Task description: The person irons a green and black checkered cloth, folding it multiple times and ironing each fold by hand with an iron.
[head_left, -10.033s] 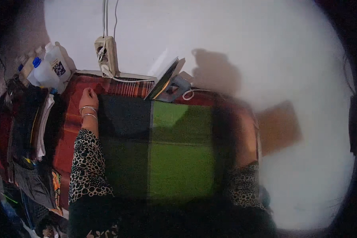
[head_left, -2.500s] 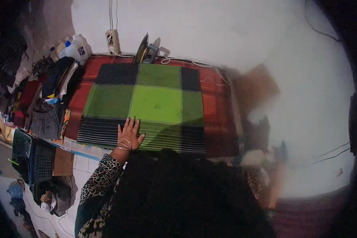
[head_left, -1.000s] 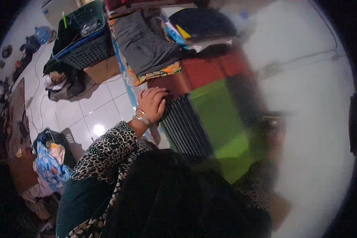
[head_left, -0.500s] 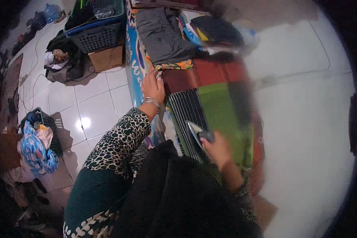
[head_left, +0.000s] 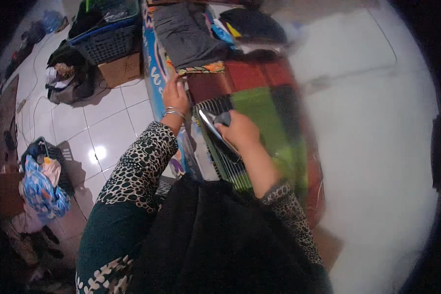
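My right hand [head_left: 242, 131] is wrapped round the grey handle of a clothes iron [head_left: 208, 120]. The iron lies on a green cloth with dark bands and thin pale stripes [head_left: 256, 110], near its left edge, its tip pointing up and left. My left hand [head_left: 175, 95], with bangles at the wrist, rests on the left edge of the padded surface beside the cloth. Its fingers are stretched forward, and nothing shows in them. Beneath the green cloth lies a red checked cloth [head_left: 240, 77].
Beyond the red cloth lie a folded dark grey garment [head_left: 186, 36] and a dark folded pile [head_left: 252, 25]. On the tiled floor at left stand a laundry basket [head_left: 105, 46], a cardboard box [head_left: 120, 71], a dark bag [head_left: 73, 81] and a smaller basket with blue cloth [head_left: 46, 183].
My right hand has slid the iron forward and to the left over the striped part of the cloth. My left hand stays at the edge; the whole view has shifted slightly.
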{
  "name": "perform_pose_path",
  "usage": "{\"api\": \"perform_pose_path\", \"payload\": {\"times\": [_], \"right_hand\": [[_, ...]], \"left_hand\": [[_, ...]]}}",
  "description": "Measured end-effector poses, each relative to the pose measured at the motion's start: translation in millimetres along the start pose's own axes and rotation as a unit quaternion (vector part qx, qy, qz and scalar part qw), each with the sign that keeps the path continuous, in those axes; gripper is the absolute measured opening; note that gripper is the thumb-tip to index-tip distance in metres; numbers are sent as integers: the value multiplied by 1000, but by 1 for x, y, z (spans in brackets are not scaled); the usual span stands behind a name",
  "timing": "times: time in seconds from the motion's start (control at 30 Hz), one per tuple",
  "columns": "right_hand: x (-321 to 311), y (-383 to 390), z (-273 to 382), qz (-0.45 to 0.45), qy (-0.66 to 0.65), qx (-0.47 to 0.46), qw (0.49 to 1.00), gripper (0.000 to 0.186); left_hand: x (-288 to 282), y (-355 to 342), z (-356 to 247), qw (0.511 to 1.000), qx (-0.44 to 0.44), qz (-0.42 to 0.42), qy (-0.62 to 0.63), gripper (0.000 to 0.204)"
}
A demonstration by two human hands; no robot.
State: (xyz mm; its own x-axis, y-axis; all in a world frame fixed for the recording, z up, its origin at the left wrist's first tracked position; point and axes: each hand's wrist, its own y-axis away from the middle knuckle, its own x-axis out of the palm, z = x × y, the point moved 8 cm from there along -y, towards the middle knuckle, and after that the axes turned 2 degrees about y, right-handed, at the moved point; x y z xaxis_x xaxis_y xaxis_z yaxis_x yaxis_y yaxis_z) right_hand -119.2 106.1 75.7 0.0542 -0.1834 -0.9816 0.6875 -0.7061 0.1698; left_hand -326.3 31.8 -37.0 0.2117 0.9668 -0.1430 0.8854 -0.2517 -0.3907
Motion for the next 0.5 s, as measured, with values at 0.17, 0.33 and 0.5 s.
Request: {"api": "perform_pose_path", "payload": {"times": [0.17, 0.33, 0.5], "right_hand": [[12, 101, -40, 47, -15, 7, 999, 44], [16, 219, -129, 2, -61, 72, 996, 50], [17, 218, -168, -54, -13, 145, 988, 58]], "left_hand": [[-10, 6, -4, 996, 11, 74, -39, 37], [5, 50, -61, 947, 101, 271, -137, 49], [28, 103, -107, 831, 248, 426, -259, 55]]}}
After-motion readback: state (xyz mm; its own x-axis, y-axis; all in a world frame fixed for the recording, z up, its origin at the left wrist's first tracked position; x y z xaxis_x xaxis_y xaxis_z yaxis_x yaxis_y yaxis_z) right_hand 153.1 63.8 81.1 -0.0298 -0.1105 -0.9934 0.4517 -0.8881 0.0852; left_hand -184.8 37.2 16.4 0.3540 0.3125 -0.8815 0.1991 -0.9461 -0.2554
